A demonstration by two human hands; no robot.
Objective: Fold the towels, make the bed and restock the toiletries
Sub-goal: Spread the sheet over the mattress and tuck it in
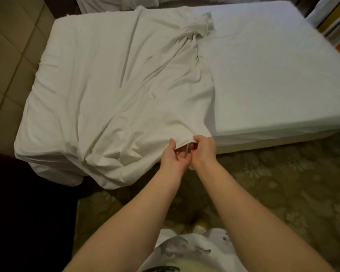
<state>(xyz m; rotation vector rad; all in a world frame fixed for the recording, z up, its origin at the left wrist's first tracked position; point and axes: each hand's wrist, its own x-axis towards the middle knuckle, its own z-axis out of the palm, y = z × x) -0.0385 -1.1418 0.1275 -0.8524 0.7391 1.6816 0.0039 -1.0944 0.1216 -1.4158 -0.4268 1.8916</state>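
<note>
Fingers (199, 138) of the left hand (174, 159) and right hand (204, 152), close together, are pinching the hem of the sheet (116, 91), which is lying rumpled across the bed (263, 75), covering its left half and drooping over its near corner.

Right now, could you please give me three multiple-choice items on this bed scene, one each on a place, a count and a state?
1. Which part of the mattress does the loose sheet cover?
A. the left part
B. the right part
C. none of it

2. How many hands grip the sheet's near edge?
A. none
B. one
C. two

3. How does the sheet lie?
A. folded into a neat square
B. wrinkled and bunched
C. rolled up tight

Answers:
1 A: the right part of the mattress lies uncovered.
2 C: the left hand and the right hand both pinch the edge.
3 B: creases run across it, and it gathers into a bunch toward the far side.
</note>
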